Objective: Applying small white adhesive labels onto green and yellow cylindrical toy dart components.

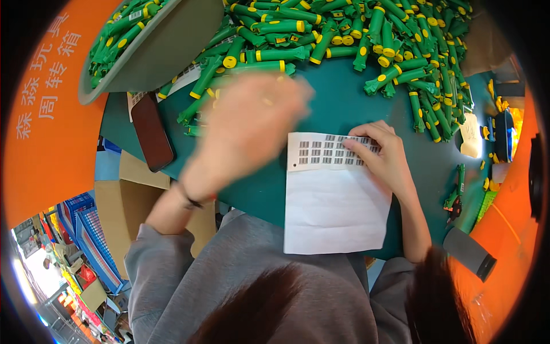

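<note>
Centre right: your right hand grasps the label sheet; your left hand blurs, its grip indeterminable

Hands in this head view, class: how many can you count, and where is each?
2: the left hand, blurred, left of the label sheet; the right hand, at that sheet's upper right. No others show, though some could be hidden.

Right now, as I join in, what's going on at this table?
A person's right hand holds a white label sheet at the table's near edge. The left hand is blurred near green tubes with yellow ends; whether it holds anything is unclear. More tubes are in the tilted grey bin.
</note>
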The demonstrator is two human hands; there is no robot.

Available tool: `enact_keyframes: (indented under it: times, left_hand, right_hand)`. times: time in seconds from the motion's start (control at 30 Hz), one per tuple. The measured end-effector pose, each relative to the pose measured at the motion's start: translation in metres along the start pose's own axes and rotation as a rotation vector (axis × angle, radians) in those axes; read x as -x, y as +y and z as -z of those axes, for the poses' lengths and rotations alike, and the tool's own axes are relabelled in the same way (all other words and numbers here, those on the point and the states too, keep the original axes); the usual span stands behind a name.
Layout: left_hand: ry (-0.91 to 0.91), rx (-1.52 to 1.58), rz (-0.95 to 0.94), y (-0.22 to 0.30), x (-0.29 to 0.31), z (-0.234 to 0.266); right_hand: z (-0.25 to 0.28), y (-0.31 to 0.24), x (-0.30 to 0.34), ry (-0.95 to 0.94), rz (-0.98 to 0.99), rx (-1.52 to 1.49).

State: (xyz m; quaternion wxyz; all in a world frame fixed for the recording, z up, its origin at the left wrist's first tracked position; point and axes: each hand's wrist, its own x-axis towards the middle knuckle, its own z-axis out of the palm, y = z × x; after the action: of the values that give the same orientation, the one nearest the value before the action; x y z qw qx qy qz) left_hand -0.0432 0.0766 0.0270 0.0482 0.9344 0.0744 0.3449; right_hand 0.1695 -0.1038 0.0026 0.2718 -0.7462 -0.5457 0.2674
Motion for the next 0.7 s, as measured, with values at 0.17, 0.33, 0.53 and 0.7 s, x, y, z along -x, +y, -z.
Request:
enact_keyframes:
  times: [0.17, 0.33, 0.53, 0.7]
  left_hand:
    - [-0.135, 0.22, 0.1, 0.038, 0.029, -0.057]
    - [-0.071, 0.242, 0.058, 0.036, 0.038, -0.063]
    - [0.016, 0.26, 0.095, 0.037, 0.03, -0.065]
    - [0.015, 0.244, 0.066, 0.032, 0.037, -0.064]
  right_hand:
    - [-0.012, 0.001, 0.008, 0.176, -0.06, -0.142]
    - [-0.017, 0.002, 0.009, 0.197, -0.065, -0.179]
    - [-0.023, 0.001, 0.012, 0.235, -0.068, -0.198]
    - [-0.028, -0.004, 0.01, 0.26, -0.116, -0.197]
